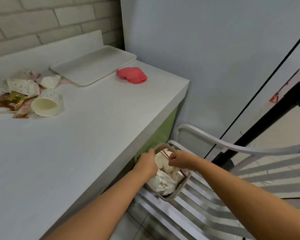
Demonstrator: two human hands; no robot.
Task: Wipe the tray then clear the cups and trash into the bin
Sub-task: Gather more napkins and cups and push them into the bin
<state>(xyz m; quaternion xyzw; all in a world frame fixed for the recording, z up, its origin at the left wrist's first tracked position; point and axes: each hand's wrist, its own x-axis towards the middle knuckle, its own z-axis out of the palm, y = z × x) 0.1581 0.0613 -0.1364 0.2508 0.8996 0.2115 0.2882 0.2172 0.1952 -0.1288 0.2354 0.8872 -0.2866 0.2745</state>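
Observation:
A small beige bin [180, 189] stands on a white slatted chair beside the table, packed with crushed dotted paper cups and white paper. My left hand [148, 162] reaches into the bin's near-left side, fingers hidden among the cups. My right hand [182, 160] pinches red-and-white striped straws [165, 154] over the bin. On the table, the white tray [93, 66] lies at the back, with a crumpled red cloth [132, 75] to its right. A pile of trash [17, 99] sits at the left: dotted cups, wrappers, and one cup [45, 104] on its side.
The white table [93, 135] has a green side panel facing the chair. The white slatted chair [232, 196] stands at the lower right, its armrest curving behind the bin. A black pole leans at the far right. Brick wall behind the table.

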